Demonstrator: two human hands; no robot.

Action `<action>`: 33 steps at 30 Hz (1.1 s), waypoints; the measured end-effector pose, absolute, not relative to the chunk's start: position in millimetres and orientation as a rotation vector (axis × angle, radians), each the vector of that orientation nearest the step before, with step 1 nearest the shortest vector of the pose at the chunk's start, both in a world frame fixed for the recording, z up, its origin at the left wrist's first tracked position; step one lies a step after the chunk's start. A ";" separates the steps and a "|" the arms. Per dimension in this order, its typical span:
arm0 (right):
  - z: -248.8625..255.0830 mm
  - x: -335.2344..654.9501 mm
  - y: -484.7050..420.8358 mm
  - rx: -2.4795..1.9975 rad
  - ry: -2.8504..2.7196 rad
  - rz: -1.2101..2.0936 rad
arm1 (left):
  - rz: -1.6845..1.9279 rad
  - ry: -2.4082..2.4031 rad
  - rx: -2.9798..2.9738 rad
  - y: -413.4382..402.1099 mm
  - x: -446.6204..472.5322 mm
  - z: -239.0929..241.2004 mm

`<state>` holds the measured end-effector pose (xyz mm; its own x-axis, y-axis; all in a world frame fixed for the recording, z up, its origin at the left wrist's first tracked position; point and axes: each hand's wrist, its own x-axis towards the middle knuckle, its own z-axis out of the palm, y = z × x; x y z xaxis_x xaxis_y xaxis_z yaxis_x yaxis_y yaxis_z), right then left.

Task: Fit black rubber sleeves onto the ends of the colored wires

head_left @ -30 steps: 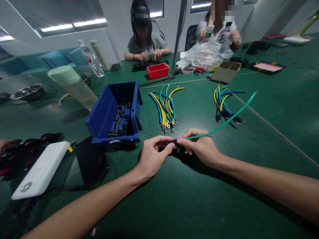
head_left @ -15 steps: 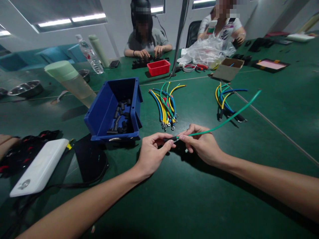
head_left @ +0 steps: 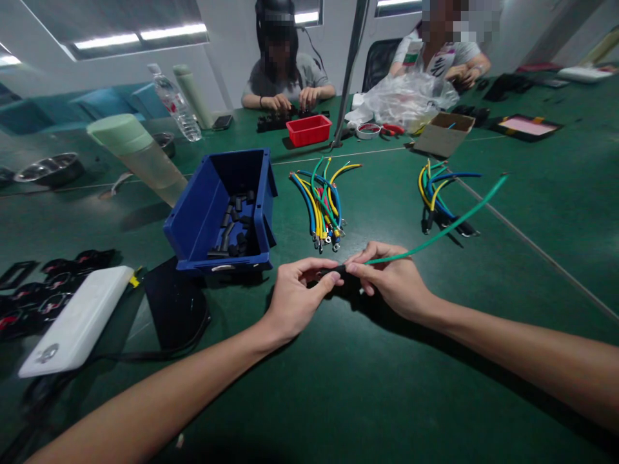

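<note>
Left hand (head_left: 298,298) pinched closed on black sleeve (head_left: 341,269) at end of green wire (head_left: 435,243); right hand (head_left: 397,278) pinching wire just beside. Wire over tabletop (head_left: 309,393), well in from far edge; 2 wire bundles (head_left: 314,209) (head_left: 432,206) nearer that edge.

Black sleeve (head_left: 341,269), partly covered by the left grip (head_left: 296,299); green wire (head_left: 435,238), near end concealed; black-and-red parts (head_left: 29,294), cut off by the left edge.
</note>
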<state>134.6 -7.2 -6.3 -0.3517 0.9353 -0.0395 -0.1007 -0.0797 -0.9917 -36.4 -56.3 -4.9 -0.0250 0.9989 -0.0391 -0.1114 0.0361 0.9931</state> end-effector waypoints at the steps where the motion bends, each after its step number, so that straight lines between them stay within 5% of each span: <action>1: -6.5 134.7 -7.3 -0.978 -1.344 1.563 | 1.252 1.164 1.094 -56.2 -36.6 -5.5; 33: -8.2 134.6 -7.4 -1.055 -1.346 1.506 | 1.206 1.235 1.229 -55.8 -38.4 1.3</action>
